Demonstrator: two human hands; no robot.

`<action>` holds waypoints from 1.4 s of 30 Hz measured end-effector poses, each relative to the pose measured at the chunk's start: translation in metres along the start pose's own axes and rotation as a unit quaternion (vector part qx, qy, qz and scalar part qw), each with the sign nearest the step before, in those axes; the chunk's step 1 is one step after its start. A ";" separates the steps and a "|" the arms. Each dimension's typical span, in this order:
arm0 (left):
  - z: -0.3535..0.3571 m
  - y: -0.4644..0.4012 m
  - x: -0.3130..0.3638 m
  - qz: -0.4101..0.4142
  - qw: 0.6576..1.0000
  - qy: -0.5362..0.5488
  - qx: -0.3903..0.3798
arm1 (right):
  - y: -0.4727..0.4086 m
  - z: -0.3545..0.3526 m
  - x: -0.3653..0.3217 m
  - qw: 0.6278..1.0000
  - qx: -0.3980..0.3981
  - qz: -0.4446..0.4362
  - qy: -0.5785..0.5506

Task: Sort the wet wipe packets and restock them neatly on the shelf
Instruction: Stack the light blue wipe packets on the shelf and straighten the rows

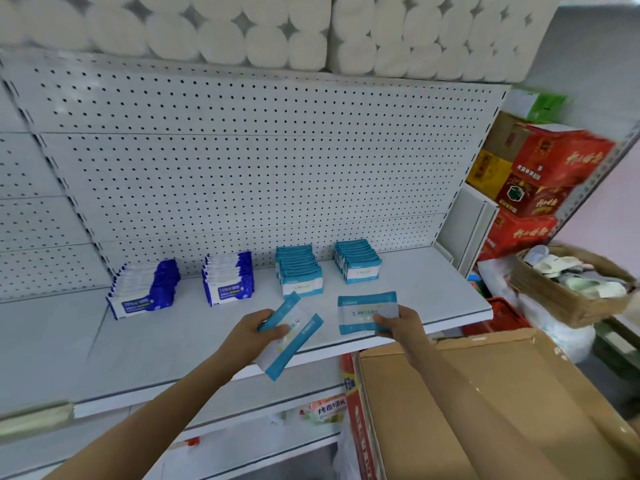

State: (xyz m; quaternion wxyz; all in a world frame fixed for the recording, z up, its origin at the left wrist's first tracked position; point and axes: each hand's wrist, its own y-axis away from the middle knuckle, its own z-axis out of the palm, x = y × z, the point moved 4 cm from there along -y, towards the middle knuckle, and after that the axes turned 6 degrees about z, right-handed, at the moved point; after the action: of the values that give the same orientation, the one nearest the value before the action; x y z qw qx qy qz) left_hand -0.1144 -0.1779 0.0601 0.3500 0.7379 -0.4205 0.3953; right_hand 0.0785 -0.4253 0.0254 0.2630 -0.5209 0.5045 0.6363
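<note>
Evidently light, soft, slippery film: left hand (pixel 256 329) grips a packet (pixel 291 336) mid-frame, right hand (pixel 398 323) pinches another packet (pixel 363 311) by its lower edge.

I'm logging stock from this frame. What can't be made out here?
Head view only:
- Print on the packet in the right hand: blurred.
- Left hand packet: partly behind fingers.
- Teal rows: rear packets overlap, count unclear.
- Carton: contents hidden by its flap.
</note>
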 end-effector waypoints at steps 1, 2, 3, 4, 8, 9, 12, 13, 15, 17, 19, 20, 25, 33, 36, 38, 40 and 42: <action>-0.003 -0.004 -0.001 -0.005 1.000 0.002 -0.001 | -0.007 -0.001 0.000 1.000 0.009 -0.001 0.010; -0.005 -0.009 -0.003 -0.007 1.000 0.008 -0.002 | -0.014 -0.001 -0.001 1.000 0.012 -0.003 0.017; -0.006 -0.014 -0.004 -0.007 1.000 0.019 -0.003 | -0.022 -0.002 -0.002 1.000 0.012 -0.005 0.023; -0.008 -0.020 -0.006 -0.007 0.999 0.031 -0.006 | -0.031 -0.003 -0.002 0.999 0.011 -0.007 0.030; -0.010 -0.047 -0.010 -0.003 0.997 0.082 -0.001 | -0.080 -0.009 0.001 0.998 0.022 -0.001 0.059; -0.011 -0.054 -0.010 0.004 0.995 0.100 0.002 | -0.094 -0.011 0.002 0.998 0.028 0.003 0.062; -0.009 -0.079 -0.008 0.018 0.995 0.100 0.018 | -0.138 -0.019 0.002 0.997 0.043 0.017 0.067; -0.006 -0.092 -0.006 0.014 0.995 0.096 0.029 | -0.158 -0.022 0.001 0.996 0.046 0.022 0.069; -0.003 -0.106 -0.004 -0.012 0.995 0.087 0.042 | -0.186 -0.027 0.003 0.995 0.053 0.030 0.077; 0.002 -0.125 -0.007 -0.056 0.994 0.084 0.050 | -0.218 -0.033 0.006 0.994 0.055 0.042 0.084; 0.005 -0.140 -0.009 -0.096 0.989 0.091 0.067 | -0.245 -0.038 0.008 0.992 0.059 0.047 0.097; 0.006 -0.148 -0.011 -0.114 0.985 0.104 0.079 | -0.257 -0.040 0.007 0.991 0.063 0.045 0.106; 0.014 -0.171 -0.019 -0.192 0.949 0.223 0.115 | -0.304 -0.045 0.019 0.980 0.052 0.017 0.193; 0.033 -0.193 -0.025 -0.217 0.928 0.296 0.069 | -0.342 -0.046 0.025 0.919 0.073 0.001 0.386; 0.044 -0.200 -0.025 -0.215 0.927 0.306 0.035 | -0.346 -0.040 0.010 0.900 0.106 -0.028 0.421; 0.050 -0.205 -0.028 -0.220 0.921 0.319 0.040 | -0.346 -0.040 0.007 0.883 0.121 -0.034 0.452; 0.056 -0.210 -0.032 -0.234 0.914 0.324 0.063 | -0.346 -0.044 0.012 0.873 0.134 -0.024 0.468; 0.063 -0.217 -0.032 -0.239 0.917 0.312 0.071 | -0.349 -0.049 0.021 0.869 0.134 -0.012 0.476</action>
State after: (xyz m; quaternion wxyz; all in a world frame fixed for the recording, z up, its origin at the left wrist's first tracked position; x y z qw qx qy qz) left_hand 0.0875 -0.1332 -0.0356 0.4943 0.6782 -0.0721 0.5389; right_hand 0.3911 -0.3512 -0.1203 0.0661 -0.7264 0.6426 0.2346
